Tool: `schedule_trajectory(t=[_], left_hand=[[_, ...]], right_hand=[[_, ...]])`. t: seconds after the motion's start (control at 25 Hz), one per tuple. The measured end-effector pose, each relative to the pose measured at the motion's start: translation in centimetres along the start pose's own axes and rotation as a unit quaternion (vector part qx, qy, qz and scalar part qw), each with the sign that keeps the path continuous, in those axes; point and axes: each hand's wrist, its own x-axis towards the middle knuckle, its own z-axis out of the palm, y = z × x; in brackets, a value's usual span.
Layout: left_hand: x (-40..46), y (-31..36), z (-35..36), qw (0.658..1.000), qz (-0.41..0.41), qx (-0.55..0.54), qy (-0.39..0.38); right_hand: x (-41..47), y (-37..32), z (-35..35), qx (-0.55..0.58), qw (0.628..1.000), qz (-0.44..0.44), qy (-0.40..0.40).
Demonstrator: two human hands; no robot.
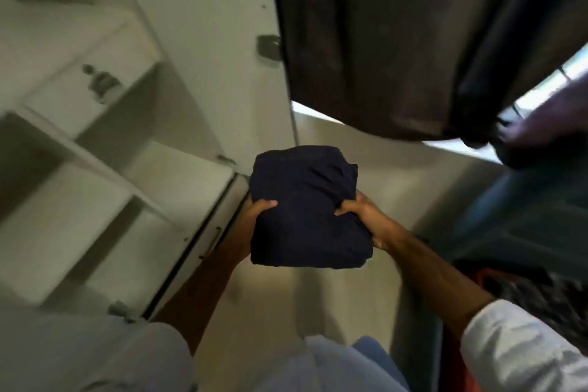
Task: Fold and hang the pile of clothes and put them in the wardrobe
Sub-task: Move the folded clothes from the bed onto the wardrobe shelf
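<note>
We hold the folded navy cloth bundle [305, 207] between left hand [254, 216] and right hand [362, 216], both gripping, right of the white wardrobe shelves [95, 149]; loosening could unfold it

A dark curtain [381, 41] is hanging at upper right, with daylight showing through a window [547, 86] beside its lower edge. Pale flooring [334, 296] is stretching below, and a white wall panel [203, 41] is standing at left.
</note>
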Motion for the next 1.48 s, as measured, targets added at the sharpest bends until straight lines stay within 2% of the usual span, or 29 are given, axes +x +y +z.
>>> schedule_trajectory(t=[0.16,0.32,0.6,0.76,1.0,1.12,1.2,1.24,1.28,1.36,1.4,1.44,1.48], left_hand=[[2.1,8.7,-9.2,0.991,0.092,-0.064,0.074],[4.9,15.8,-16.9,0.969,0.148,-0.117,0.157],[8.6,29.5,-25.4,0.913,0.221,-0.092,0.329],[10.3,35.6,-31.2,0.865,0.287,-0.065,0.406],[13.2,42.2,-39.3,0.833,0.303,-0.053,0.459],[14.7,45.7,-44.1,0.825,0.327,-0.040,0.459],[16.4,47.8,-48.1,0.818,0.319,-0.005,0.479],[17.3,48.4,-49.9,0.813,0.298,0.027,0.499],[18.2,48.8,-51.7,0.797,0.250,0.086,0.543],[20.4,48.6,-55.1,0.716,0.174,0.273,0.618],[21.6,48.4,-56.2,0.680,0.183,0.365,0.609],[22.7,48.4,-57.1,0.669,0.188,0.437,0.571],[24.1,48.5,-58.1,0.674,0.166,0.496,0.521]], right_hand=[[9.9,-9.5,9.7,-0.042,0.994,-0.036,-0.097],[19.5,-18.0,18.3,-0.064,0.975,-0.066,-0.203],[32.9,-32.5,32.2,-0.170,0.917,-0.101,-0.346],[39.1,-38.1,39.5,-0.221,0.888,-0.127,-0.383],[47.2,-43.3,49.6,-0.234,0.862,-0.123,-0.433],[51.6,-45.9,54.8,-0.263,0.863,-0.150,-0.404],[55.3,-46.9,58.3,-0.324,0.852,-0.217,-0.348],[57.1,-46.7,59.6,-0.388,0.834,-0.265,-0.290],[58.8,-46.2,60.8,-0.460,0.800,-0.307,-0.232],[61.1,-43.6,62.6,-0.575,0.704,-0.377,-0.178],[61.5,-42.0,63.3,-0.605,0.658,-0.406,-0.190],[62.3,-40.5,64.2,-0.634,0.613,-0.422,-0.210],[62.4,-39.4,65.0,-0.657,0.585,-0.421,-0.222]])
